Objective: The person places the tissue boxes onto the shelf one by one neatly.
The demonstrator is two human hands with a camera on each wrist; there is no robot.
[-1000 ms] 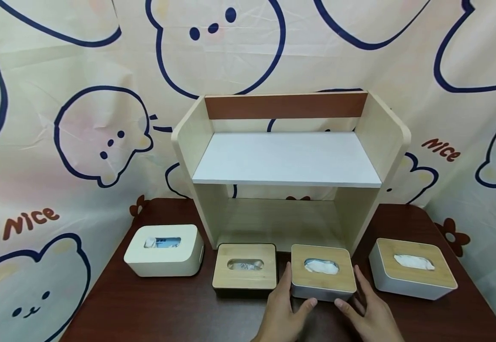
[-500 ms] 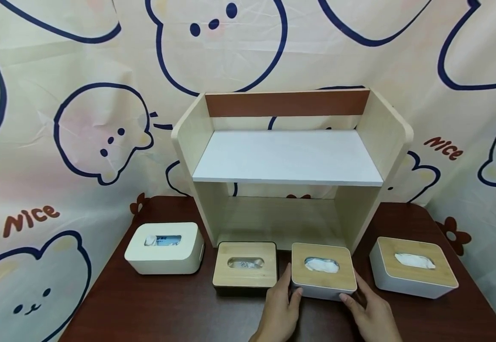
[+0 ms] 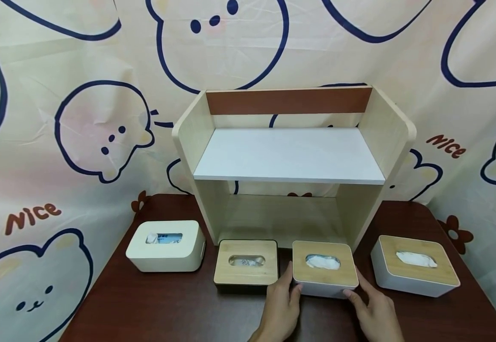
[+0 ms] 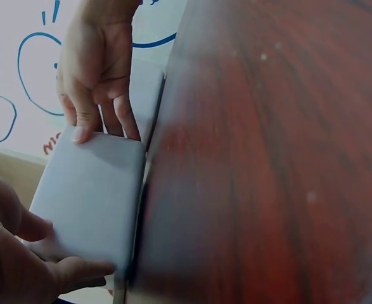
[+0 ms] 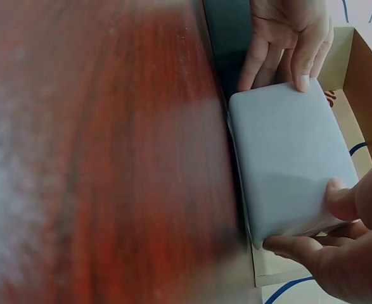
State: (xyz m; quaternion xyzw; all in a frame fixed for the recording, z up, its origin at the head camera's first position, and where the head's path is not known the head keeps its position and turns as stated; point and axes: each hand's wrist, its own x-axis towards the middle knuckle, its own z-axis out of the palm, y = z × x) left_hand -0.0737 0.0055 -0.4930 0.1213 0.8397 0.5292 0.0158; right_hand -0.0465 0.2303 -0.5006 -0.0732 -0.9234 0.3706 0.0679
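A tissue box (image 3: 325, 262) with a light wood lid, grey-white sides and white tissue in its oval slot sits on the table before the shelf. My left hand (image 3: 279, 304) grips its left end, thumb on the front face, fingers along the side. At the right end my right hand (image 3: 376, 311) holds it the same way. The right wrist view shows both thumbs on the box's grey front wall (image 5: 290, 158). In the left wrist view my right hand (image 4: 100, 69) is at the far end and my left hand (image 4: 21, 253) at the near one.
To the left stand a dark tissue box with a wooden lid (image 3: 246, 262) and a white tissue box (image 3: 165, 246). Another wood-lidded tissue box (image 3: 414, 265) stands at right. Behind is a two-tier shelf (image 3: 288, 154) on the brown table (image 3: 179, 308), before a patterned curtain (image 3: 102, 199).
My left thumb has moved in against the box's front, and my right thumb has come up onto it. The box stays in about the same place; the view has tilted slightly.
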